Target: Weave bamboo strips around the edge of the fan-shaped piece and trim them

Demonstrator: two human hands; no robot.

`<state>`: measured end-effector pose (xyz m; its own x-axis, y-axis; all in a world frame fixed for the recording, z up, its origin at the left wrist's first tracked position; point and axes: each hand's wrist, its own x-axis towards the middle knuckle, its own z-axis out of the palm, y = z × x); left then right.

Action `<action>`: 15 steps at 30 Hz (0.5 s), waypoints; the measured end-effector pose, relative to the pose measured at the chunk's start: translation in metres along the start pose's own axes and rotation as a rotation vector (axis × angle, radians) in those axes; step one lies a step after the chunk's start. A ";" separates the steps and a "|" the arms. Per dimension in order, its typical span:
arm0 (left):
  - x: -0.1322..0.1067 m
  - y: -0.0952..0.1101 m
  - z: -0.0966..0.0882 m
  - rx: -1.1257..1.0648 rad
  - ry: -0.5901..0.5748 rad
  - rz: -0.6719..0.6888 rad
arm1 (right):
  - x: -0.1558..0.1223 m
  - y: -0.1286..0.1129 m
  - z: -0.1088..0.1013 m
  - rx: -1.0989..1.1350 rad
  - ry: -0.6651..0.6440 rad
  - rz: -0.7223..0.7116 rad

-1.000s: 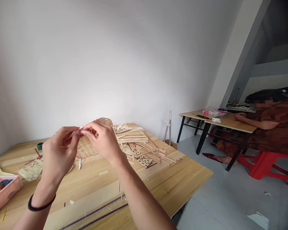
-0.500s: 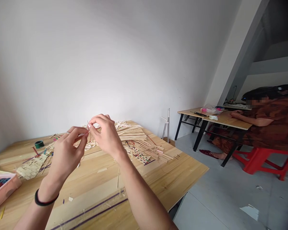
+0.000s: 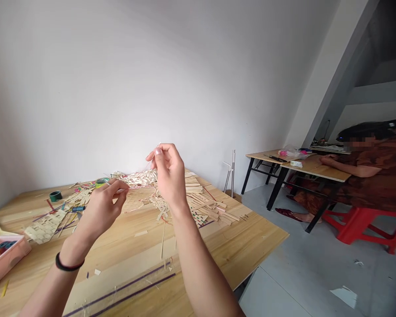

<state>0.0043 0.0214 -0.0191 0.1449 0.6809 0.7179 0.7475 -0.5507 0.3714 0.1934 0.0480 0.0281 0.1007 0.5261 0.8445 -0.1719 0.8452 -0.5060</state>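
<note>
Thin thread (image 3: 148,165) pinched in the right hand (image 3: 169,175), just left of the strip pile (image 3: 194,184).
Thumb and fingers close on it; the left hand (image 3: 106,204), farther left of the pile, curls its fingers, any grip impossible to tell. Well left of the pile sits a green roll (image 3: 56,198).

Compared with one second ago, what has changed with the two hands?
The right hand has moved up and rightward, away from the left hand, which sits slightly lower; they have come apart. Anything pinched is too fine to tell. The pink box and seated person stayed put.
</note>
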 end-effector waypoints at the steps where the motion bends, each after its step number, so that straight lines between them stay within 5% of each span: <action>1: 0.000 -0.003 0.001 0.000 -0.005 -0.013 | 0.000 -0.003 -0.001 0.031 0.008 -0.005; 15: 0.002 -0.012 -0.003 0.047 0.014 -0.149 | -0.003 -0.022 -0.006 0.023 0.020 -0.023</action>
<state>-0.0061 0.0277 -0.0201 0.0212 0.7465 0.6650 0.7896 -0.4205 0.4468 0.2028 0.0289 0.0358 0.1245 0.5081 0.8523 -0.1915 0.8551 -0.4818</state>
